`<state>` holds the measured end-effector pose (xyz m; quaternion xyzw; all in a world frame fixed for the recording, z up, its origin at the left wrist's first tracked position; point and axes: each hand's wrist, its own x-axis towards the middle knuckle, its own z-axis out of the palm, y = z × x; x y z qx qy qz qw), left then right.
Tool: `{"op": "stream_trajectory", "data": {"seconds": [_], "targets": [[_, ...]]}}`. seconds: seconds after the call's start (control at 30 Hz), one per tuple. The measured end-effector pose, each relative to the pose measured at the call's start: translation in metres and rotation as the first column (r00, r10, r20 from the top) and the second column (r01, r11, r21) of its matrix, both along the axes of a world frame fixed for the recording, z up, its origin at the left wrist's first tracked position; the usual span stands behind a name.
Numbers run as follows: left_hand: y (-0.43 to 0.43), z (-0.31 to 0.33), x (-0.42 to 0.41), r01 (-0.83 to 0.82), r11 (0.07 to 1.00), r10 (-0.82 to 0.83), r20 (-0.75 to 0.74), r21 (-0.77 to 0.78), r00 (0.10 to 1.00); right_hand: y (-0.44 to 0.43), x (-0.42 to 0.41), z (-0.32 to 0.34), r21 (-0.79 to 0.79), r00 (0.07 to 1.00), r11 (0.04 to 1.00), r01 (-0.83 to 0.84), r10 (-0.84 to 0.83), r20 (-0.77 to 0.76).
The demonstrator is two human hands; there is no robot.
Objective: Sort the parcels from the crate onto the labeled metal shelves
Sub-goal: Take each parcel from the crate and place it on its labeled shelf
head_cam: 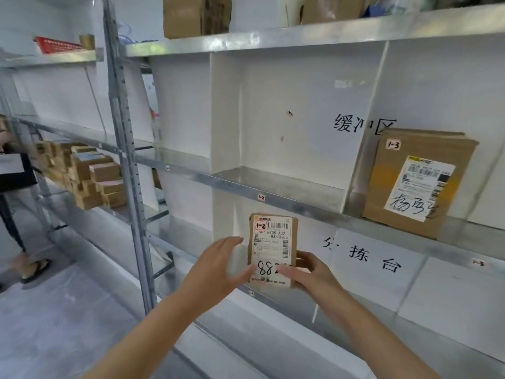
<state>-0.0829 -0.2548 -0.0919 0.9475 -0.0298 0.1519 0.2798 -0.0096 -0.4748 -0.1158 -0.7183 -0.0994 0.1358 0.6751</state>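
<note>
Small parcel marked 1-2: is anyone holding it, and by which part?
Yes. The right hand grips the small parcel at its lower right corner, thumb on the label. The left hand meets its lower left edge; that grip is blurred.

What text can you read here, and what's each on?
"1-2": sticker on the small parcel
"507 N705 A32" and handwritten "88", rest covered: same parcel
"1-3": sticker on the big box
"1-2": shelf-edge tag
"1-3": lower shelf-edge tag
"缓冲区": upper white panel
"分拣台": lower white panel
Fine print on both parcels: too small.
</note>
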Motion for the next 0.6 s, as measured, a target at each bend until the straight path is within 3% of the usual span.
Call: {"op": "stream_trajectory", "data": {"seconds": [0.27, 0.43, 0.6], "targets": [[0.056, 0.059, 0.07, -0.069, 0.996, 0.068, 0.021, 0.057, 0.997, 0.059, 0.083, 0.055, 0.092, 0.991, 0.994, -0.053, 0.041, 0.128], [0.081, 0.102, 0.125, -0.052, 0.989, 0.029, 0.165, 0.14, 0.986, 0.086, 0.134, 0.095, 0.102, 0.979, 0.995, 0.018, -0.038, 0.199], [0.1, 0.094, 0.164, 0.004, 0.998, -0.012, 0.125, 0.068, 0.992, 0.098, 0.172, 0.114, 0.042, 0.946, 0.99, 0.132, -0.139, 0.294]]}}
